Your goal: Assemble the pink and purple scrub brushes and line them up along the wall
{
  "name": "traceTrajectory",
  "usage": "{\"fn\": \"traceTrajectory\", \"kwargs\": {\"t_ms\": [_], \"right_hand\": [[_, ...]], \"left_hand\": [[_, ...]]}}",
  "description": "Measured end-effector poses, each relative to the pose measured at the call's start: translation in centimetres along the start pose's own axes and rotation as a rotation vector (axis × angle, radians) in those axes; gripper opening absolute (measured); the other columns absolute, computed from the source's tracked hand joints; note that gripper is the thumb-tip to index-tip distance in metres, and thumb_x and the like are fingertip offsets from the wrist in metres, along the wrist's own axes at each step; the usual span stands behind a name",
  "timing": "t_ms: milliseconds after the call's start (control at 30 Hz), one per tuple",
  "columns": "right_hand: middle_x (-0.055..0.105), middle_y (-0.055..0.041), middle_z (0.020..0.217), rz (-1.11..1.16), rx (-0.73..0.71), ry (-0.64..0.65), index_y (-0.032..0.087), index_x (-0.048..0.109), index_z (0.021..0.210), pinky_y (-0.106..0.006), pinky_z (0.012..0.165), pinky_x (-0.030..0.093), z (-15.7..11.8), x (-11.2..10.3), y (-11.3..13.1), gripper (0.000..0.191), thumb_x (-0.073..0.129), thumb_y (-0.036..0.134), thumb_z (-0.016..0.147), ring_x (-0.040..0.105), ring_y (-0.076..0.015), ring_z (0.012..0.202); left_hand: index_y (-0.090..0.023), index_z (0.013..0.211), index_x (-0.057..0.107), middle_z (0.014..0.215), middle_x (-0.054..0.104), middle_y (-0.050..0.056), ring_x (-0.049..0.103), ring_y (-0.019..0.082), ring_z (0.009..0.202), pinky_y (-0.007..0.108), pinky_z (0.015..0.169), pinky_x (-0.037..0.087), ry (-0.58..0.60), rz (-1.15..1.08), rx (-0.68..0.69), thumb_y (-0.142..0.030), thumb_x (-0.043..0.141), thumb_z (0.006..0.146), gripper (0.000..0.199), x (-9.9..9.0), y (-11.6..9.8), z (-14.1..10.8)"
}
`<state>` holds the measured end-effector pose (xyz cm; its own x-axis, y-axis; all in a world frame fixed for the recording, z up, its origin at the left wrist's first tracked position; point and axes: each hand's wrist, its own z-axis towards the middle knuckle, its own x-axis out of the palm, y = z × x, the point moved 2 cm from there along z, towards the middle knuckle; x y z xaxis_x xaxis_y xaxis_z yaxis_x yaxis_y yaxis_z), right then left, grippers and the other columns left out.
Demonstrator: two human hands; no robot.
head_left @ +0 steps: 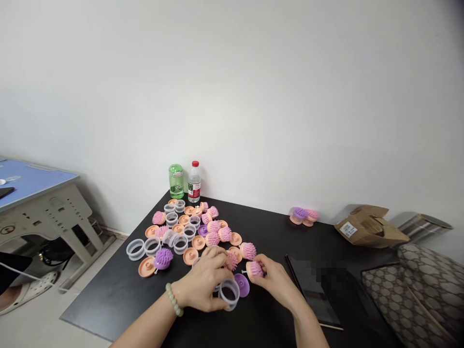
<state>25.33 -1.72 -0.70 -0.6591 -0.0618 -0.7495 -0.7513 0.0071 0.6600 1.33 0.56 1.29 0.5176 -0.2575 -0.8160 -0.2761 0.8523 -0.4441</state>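
Note:
My right hand [276, 280] pinches a pink bristled brush head [255, 269] on a peach base, its white stem pointing left. My left hand [205, 279], with a green bead bracelet at the wrist, curls round a clear plastic ring [229, 294], the thumb at its lower edge. Its fingertips reach over a pink brush head [232, 260], partly covered. Between the hands lies a purple round cap [242, 285]. More clear rings [152, 246], peach caps [191, 256] and pink brush heads [248, 251] are spread beyond. A purple brush head [163, 259] rests at left.
On the black table [119, 299], a green bottle [176, 181] and a red-capped water bottle [194, 182] stand by the wall. To the right are two assembled brushes [300, 215], a tablet-like dark panel [315, 292], a brown paper bag [371, 227] and a patterned bag [431, 285].

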Motion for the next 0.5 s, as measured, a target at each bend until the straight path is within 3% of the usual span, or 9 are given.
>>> {"fn": "traceTrajectory", "kwargs": {"t_ms": [133,267,367,500], "right_hand": [[0.069,-0.0017,0.094,0.007,-0.018,-0.001,0.024,0.065,0.098,-0.031,0.078,0.046,-0.1,0.2,0.4,0.024,0.064,0.029,0.075,0.064,-0.0237,0.089],[0.07,-0.0029,0.104,0.096,-0.045,0.03,0.025,0.065,0.109,-0.032,0.082,0.049,-0.1,0.4,-0.1,0.037,0.066,0.026,0.072,0.065,-0.025,0.098],[0.07,-0.0043,0.112,0.153,-0.043,0.07,0.026,0.064,0.117,-0.03,0.079,0.052,0.1,0.7,-1.1,0.049,0.066,0.022,0.068,0.065,-0.0258,0.101],[0.069,-0.0058,0.114,0.172,-0.014,0.103,0.025,0.063,0.123,-0.029,0.075,0.054,0.3,1.0,-2.3,0.057,0.066,0.02,0.066,0.066,-0.0249,0.097]], "left_hand": [[-0.025,0.105,0.067,0.116,0.06,0.009,0.047,0.034,0.116,0.053,0.104,0.031,0.091,0.114,0.046,-0.049,0.084,0.067,0.048,1.0,0.2,-0.1],[-0.023,0.115,0.065,0.116,0.06,0.011,0.048,0.035,0.117,0.054,0.105,0.032,0.085,0.11,0.071,-0.06,0.082,0.066,0.063,0.8,0.2,0.0],[-0.022,0.122,0.063,0.116,0.061,0.012,0.05,0.034,0.114,0.05,0.102,0.039,-0.018,0.042,0.057,-0.066,0.076,0.071,0.069,-0.6,0.0,0.0],[-0.021,0.124,0.061,0.118,0.061,0.012,0.057,0.028,0.108,0.042,0.095,0.048,-0.29,0.062,-0.165,-0.048,0.067,0.089,0.045,-4.5,0.7,-0.2]]}}
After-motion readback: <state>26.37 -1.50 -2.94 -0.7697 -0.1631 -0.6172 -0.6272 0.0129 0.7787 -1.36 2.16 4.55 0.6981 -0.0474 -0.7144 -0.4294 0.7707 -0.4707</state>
